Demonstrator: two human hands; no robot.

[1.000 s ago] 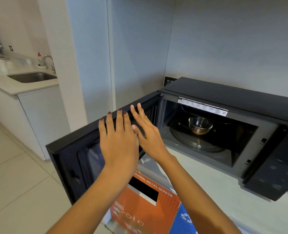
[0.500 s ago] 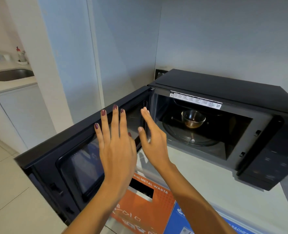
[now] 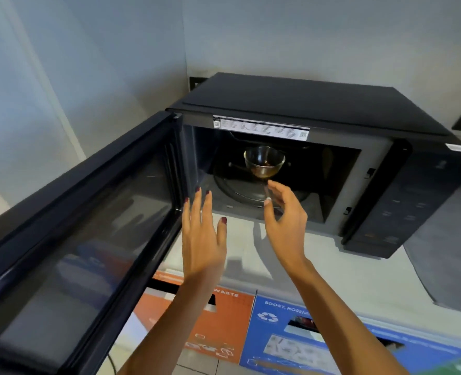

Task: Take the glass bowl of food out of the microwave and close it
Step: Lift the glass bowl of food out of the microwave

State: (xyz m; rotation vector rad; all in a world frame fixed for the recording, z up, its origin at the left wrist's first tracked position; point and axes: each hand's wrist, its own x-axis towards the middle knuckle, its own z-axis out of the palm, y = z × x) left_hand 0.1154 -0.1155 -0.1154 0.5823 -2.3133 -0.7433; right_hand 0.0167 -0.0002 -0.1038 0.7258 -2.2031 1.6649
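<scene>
Since half a second earlier we had brought both hands away from the door and toward the open cavity, and our view had closed in on the microwave (image 3: 305, 104). The glass bowl (image 3: 264, 162) sat upright on the round turntable (image 3: 240, 190) inside, toward the back, with something brown in its bottom; neither hand touched it. Our right hand (image 3: 284, 220) was at the mouth of the cavity just in front of the bowl, fingers loosely curled and spread, holding nothing. Our left hand (image 3: 202, 239) was beside it, flat and wide with fingers extended, also empty, near the hinge side of the opening. The door (image 3: 83, 239) stood swung fully out to the left, its window reflecting the room. The microwave rested on a pale counter (image 3: 332, 272). Below the counter's front edge we saw an orange panel (image 3: 224, 334) marked WASTE and a blue panel (image 3: 291, 345) with a recycling symbol.
</scene>
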